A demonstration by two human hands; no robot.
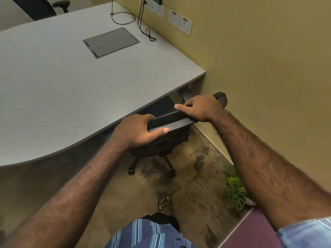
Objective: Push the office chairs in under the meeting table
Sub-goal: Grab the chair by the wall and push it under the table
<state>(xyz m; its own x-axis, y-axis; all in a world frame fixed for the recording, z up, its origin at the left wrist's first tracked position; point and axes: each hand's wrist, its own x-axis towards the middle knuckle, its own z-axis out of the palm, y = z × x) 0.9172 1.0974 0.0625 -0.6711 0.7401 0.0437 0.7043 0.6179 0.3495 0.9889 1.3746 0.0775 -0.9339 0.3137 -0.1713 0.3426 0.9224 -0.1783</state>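
Grey laminate covers the meeting table [53,83], whose curved near edge sweeps from the left toward a square corner against the mustard-yellow wall [259,59]. A closed cable hatch [111,42] sits flush in the top, and black cords [141,24] trail down from the wall sockets [179,21]. The black office chair [161,140] stands at that corner, its seat partly beneath the tabletop, its armrest [221,99] just beside the wall, castors on worn brown carpet [143,194]. The left hand [138,130] clasps the top rail of the backrest, thumb along its near face; the right hand [200,108] grips the same rail further right. A second chair [41,7] shows beyond the far edge. A green plant [234,188] crowds the floor near the wall
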